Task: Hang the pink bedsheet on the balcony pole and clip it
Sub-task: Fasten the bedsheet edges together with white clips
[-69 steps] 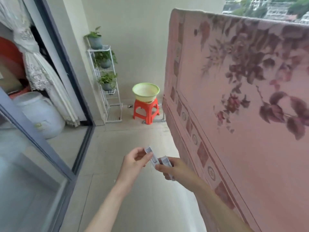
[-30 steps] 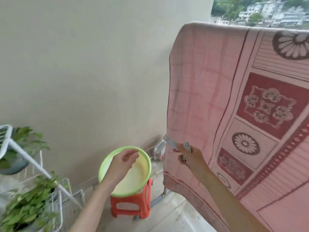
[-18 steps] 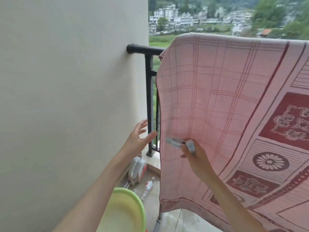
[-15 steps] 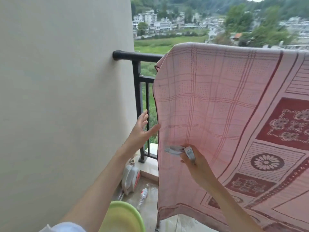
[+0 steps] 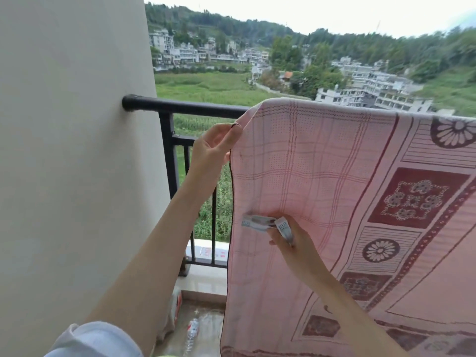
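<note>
The pink bedsheet (image 5: pixel 322 171), patterned with dark red squares and flowers, hangs draped over the black balcony pole (image 5: pixel 185 107). My left hand (image 5: pixel 211 148) pinches the sheet's upper left corner just below the pole. My right hand (image 5: pixel 291 243) holds two white clips (image 5: pixel 268 224) in front of the sheet, lower down near its left edge. To the right the sheet covers the pole.
A beige wall (image 5: pixel 72 150) stands close on the left, where the pole ends. Black railing bars (image 5: pixel 170 176) drop below the pole. A jug (image 5: pixel 176 305) and a plastic bottle (image 5: pixel 193 328) lie on the wet floor by the railing foot.
My view has risen from the floor to the railing. My left hand has reached up from open air and taken the sheet's top corner. My right hand keeps the clips.
</note>
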Tool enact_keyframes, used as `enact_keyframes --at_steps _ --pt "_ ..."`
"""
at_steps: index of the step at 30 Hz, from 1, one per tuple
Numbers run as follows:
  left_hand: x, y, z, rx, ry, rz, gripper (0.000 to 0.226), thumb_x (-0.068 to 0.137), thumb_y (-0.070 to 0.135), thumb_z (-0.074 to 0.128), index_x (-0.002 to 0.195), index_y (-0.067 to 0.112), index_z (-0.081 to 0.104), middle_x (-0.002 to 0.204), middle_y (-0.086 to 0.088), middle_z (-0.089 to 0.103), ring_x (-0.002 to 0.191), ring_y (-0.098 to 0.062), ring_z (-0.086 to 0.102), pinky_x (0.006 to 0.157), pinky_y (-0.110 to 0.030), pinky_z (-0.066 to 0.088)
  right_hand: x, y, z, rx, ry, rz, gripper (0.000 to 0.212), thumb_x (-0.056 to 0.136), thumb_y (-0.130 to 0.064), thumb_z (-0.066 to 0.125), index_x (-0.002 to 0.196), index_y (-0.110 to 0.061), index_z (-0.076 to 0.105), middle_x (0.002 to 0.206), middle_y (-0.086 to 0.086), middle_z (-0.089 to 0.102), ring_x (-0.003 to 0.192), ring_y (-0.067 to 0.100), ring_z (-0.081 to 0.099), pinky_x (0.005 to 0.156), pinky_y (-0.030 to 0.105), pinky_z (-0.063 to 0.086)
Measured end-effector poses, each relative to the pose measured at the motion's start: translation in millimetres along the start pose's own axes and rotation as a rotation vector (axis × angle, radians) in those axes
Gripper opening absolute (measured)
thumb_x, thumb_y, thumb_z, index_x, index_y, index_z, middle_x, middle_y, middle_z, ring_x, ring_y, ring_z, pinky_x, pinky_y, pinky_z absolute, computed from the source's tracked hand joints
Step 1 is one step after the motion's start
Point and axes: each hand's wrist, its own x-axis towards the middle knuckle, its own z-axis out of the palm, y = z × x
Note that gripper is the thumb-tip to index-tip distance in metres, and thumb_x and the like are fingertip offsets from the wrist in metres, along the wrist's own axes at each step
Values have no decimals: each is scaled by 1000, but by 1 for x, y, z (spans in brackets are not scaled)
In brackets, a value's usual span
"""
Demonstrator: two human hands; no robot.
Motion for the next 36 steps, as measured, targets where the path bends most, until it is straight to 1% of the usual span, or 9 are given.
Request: enact_keyframes --at_steps 5,11,14,18,20,23,26,31,36 --pt "10 12 -5 75 91 90 6 87 12 57 83 13 62 67 12 68 70 -6 64 66 -21 52 6 -9 2 13 13 -47 25 95 -20 48 100 -44 50 99 2 65 82 24 62 74 44 53" --pt "27 34 4 -21 203 -100 31 97 28 44 69 18 52 64 7 63 68 -11 60 66 -28 49 15 -17 0 83 20 -87 24 94 -19 49 108 -38 53 96 -7 68 84 17 64 73 34 54" --pt "25 34 1 16 237 -36 23 90 39 51 77 20 50 73 6 63 70 -9 61 70 -30 48 16 -18 -1 88 15 -89 24 94 -19 49 108 -38 53 96 -4 68 84 21 62 72 37 53" --pt "-1 8 -12 67 88 -15 83 43 75 68 105 23 48 93 9 71 92 -4 66 86 -32 49 17 -16 -1 81 -13 -94 24 94 -20 50 105 -42 52 92 -3 68 81 25 61 68 39 51" --pt "-4 3 -11 120 -57 -53 98 42 75 69 121 22 45 101 13 71 102 -1 63 91 -30 46 19 -15 0 76 -13 -118 24 94 -18 51 105 -39 53 89 -3 67 73 16 61 59 32 49" --pt "-7 6 -6 202 -186 -66 81 56 55 78 123 19 51 107 10 69 105 -8 62 84 -22 51 20 -12 2 121 11 -111 19 91 -15 55 107 -26 58 77 -4 64 59 0 56 48 11 39" --pt "-11 -4 -6 264 -103 -50 41 71 26 76 109 18 63 105 5 71 103 -15 64 91 -32 51 17 -2 8 179 -10 -66 17 88 -15 60 100 -27 60 66 -13 59 52 2 50 49 13 40" --pt "-24 -38 -17 199 -192 -146 58 61 48 75 113 24 62 117 3 67 112 -15 60 93 -28 51 10 17 18 210 -6 13 14 87 -18 63 98 -26 61 62 -11 58 53 3 49 50 19 41" --pt "-35 -70 -26 104 -157 -211 54 62 40 78 102 7 64 103 -1 71 103 -23 65 87 -35 54 -7 30 28 197 32 81 13 88 -15 61 98 -23 61 65 -10 57 54 2 50 51 13 40"
